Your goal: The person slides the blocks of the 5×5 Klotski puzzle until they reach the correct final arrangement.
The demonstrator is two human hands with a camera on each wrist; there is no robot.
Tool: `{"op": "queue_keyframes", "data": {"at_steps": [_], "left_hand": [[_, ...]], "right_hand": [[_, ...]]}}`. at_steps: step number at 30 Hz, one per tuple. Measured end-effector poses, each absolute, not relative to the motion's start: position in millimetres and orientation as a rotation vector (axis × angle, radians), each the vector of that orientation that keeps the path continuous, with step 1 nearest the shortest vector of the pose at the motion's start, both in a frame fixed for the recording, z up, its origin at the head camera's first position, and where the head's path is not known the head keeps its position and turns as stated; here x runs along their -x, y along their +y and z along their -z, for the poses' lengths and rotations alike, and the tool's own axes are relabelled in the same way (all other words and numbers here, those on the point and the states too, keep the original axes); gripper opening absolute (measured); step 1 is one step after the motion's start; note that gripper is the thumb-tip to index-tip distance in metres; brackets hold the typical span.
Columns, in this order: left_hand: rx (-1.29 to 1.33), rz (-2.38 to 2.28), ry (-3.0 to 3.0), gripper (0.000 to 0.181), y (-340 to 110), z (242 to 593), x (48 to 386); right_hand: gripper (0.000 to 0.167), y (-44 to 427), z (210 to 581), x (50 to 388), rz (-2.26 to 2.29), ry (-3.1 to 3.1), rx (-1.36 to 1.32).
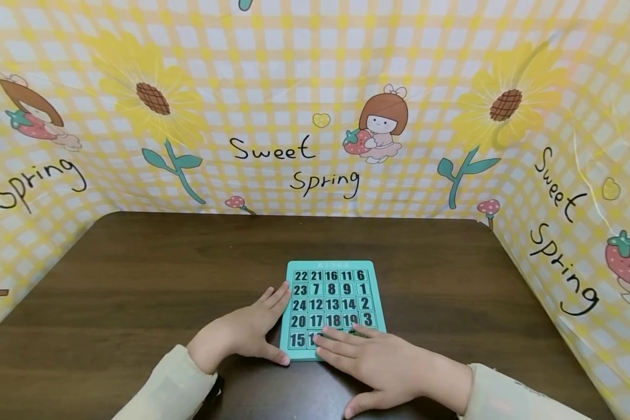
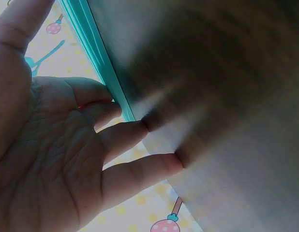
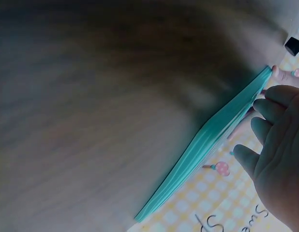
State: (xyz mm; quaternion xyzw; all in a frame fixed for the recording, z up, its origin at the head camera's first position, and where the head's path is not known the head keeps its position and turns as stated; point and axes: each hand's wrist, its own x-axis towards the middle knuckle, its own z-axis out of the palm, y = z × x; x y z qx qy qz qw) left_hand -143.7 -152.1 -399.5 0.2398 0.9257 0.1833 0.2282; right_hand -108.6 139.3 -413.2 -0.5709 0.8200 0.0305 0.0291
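Observation:
A turquoise number puzzle board (image 1: 332, 265) lies flat on the dark wooden table, its tiles showing black numbers such as 22, 21, 16, 11 and 6 in the top row. My left hand (image 1: 247, 329) rests along the board's left edge, fingers extended, thumb near the lower left corner. Over the lower right tiles lie the fingers of my right hand (image 1: 380, 364), hiding part of the bottom row; its thumb is on the table side. In the left wrist view my left hand (image 2: 57, 145) touches the board's side (image 2: 98, 58). The right wrist view shows my right hand (image 3: 280, 145) over the board's edge (image 3: 207, 140).
The brown table (image 1: 136, 280) surrounds the board. A yellow and white checked cloth (image 1: 273, 70) with sunflowers and "Sweet Spring" lettering hangs behind the table and along both sides. A small black object (image 3: 294, 46) shows at the right of the right wrist view.

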Motion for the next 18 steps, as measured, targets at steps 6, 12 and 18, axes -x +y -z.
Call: {"op": "queue_keyframes", "data": {"at_steps": [6,12,18], "left_hand": [[-0.665,-0.503,2.553,0.122,-151.6,399.4,144.3],[-0.661,-0.501,2.548,0.123,-151.5,399.6,144.7],[-0.651,-0.510,2.545,0.123,-151.4,400.1,144.6]], "right_hand": [[0.083,135.0,415.1,107.8,-0.131,2.527,1.782],[0.083,141.7,416.9,107.4,-0.088,2.517,1.741],[0.082,151.5,417.2,105.2,-0.050,2.523,1.700]]}}
